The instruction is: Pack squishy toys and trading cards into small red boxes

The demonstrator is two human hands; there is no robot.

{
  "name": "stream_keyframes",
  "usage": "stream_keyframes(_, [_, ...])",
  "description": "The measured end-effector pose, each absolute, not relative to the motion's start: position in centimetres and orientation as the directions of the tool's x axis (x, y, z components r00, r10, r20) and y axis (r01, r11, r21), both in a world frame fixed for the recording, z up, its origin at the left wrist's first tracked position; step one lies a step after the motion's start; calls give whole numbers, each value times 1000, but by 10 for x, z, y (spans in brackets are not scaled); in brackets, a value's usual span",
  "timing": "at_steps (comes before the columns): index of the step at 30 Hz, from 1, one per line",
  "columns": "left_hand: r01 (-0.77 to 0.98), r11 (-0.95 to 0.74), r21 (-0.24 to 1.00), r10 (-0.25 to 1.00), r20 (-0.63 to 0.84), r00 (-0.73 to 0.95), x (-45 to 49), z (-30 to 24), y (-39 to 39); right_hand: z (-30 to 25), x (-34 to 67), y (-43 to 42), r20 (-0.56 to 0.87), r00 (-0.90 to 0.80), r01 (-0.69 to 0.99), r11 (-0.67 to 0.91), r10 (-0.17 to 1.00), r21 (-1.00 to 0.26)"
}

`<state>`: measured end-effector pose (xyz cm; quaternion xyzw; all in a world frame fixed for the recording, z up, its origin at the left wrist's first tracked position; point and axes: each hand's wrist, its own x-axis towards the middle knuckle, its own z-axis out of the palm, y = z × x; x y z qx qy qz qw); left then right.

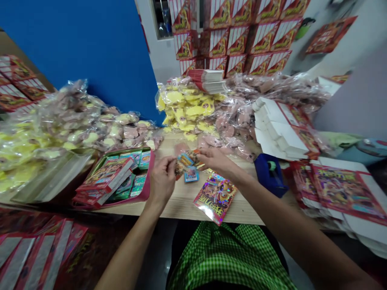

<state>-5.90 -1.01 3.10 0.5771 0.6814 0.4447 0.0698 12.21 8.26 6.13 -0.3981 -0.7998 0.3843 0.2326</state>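
Note:
Between my hands is a small, shiny packet with orange and blue print [185, 160], slightly blurred. My left hand [163, 176] pinches its left end, thumb and forefinger together. From the other side my right hand [212, 158] has its fingers closed on the packet's right end. Just below the packet, a small light-blue card [191, 175] lies on the wooden table. A holographic red and gold picture sleeve [215, 198] lies flat near the table's front edge, under my right forearm. A pinkish flat piece [181, 148] shows behind the packet.
On the left stands a pink-rimmed tin [150, 177] of red boxes and green packs. Bagged yellow plush pieces [184, 106] and pink ones [236, 117] are heaped behind. A blue tape dispenser [270, 175], white open cartons [276, 125] and flat red boxes [347, 189] occupy the right.

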Motion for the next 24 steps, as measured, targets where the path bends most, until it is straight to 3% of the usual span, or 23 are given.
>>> stream_keyframes(3, [583,-186,791,867,411,-281,-28,26,-4,64,134,79,57,-610,419,383,791,-824])
stream_keyframes(6, [507,-176,844,915,330,-232,-4,12,9,65,162,87,98,-528,468,386,843,-795])
stream_keyframes(10, [506,-177,844,981,194,20,14,-4,25,69,208,98,187,-382,576,391,905,-717])
stream_keyframes(15, [468,-178,866,967,66,246,13,-7,30,72,232,88,318,-285,649,426,904,-631])
stream_keyframes(19, [424,-179,888,933,17,360,8,-3,24,69,232,79,399,-284,666,479,872,-572])
stream_keyframes(24, [394,-168,903,925,7,379,11,5,13,67,228,71,445,-342,634,553,828,-541])
